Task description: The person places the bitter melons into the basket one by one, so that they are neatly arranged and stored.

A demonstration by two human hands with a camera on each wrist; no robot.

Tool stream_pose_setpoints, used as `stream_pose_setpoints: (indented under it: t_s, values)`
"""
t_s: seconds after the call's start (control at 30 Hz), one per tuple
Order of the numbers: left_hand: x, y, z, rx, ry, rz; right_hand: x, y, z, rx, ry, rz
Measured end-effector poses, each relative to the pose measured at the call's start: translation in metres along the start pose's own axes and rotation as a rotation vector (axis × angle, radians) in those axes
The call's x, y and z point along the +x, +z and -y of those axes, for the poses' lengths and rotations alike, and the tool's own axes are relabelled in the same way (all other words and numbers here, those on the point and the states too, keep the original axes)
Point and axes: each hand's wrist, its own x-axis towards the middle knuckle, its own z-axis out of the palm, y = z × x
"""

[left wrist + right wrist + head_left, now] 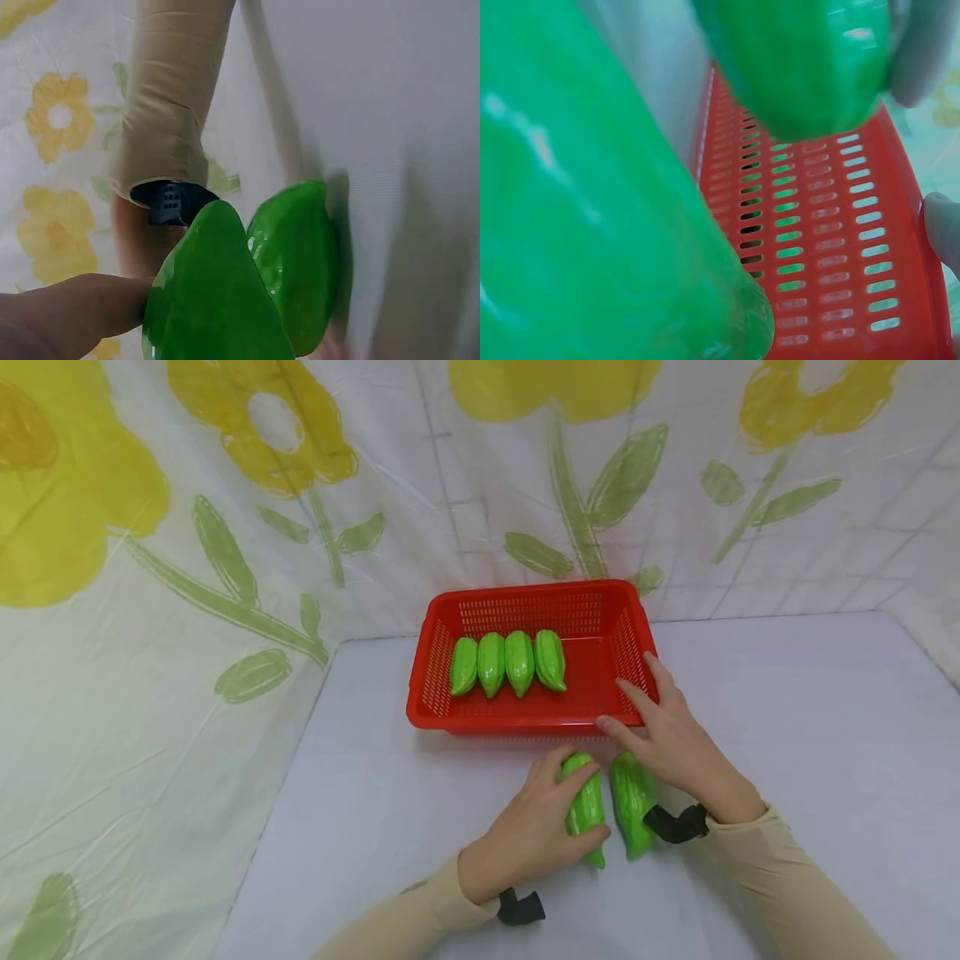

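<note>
My left hand (pixel 532 827) grips a glossy green, lengthwise-ridged vegetable (pixel 585 802) with a pointed tip, thumb on one side and fingers on the other. Seen from the left wrist, its pointed end (pixel 214 292) fills the lower middle. A second green vegetable (pixel 633 806) lies on the table to its right, partly under my right wrist. My right hand (pixel 678 743) spreads its fingers over the front right corner of a red basket (pixel 517 724). In the right wrist view a fingertip (pixel 941 229) touches the basket's rim. Several similar vegetables (pixel 491 664) lie side by side inside, towards the left.
The basket stands at the back of a white table (pixel 352 810). Behind it hangs a white sheet with yellow flowers (pixel 390 468), which also covers the left side. Black straps (pixel 521 907) sit at both wrists.
</note>
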Motion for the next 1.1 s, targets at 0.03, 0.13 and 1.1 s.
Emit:
stream_pose_setpoints:
  t_s: [0.03,0.13,1.1]
  values:
    - [-0.001,-0.002,-0.001,0.001,0.016,-0.007,0.000,0.000,0.000,0.000,0.002,0.002]
    - [-0.003,-0.010,-0.006,0.015,0.076,-0.034,0.000,0.000,0.001,-0.002,0.005,0.001]
    - [0.061,-0.093,-0.004,0.077,0.039,-0.116,0.000,-0.001,0.002,0.010,-0.017,0.002]
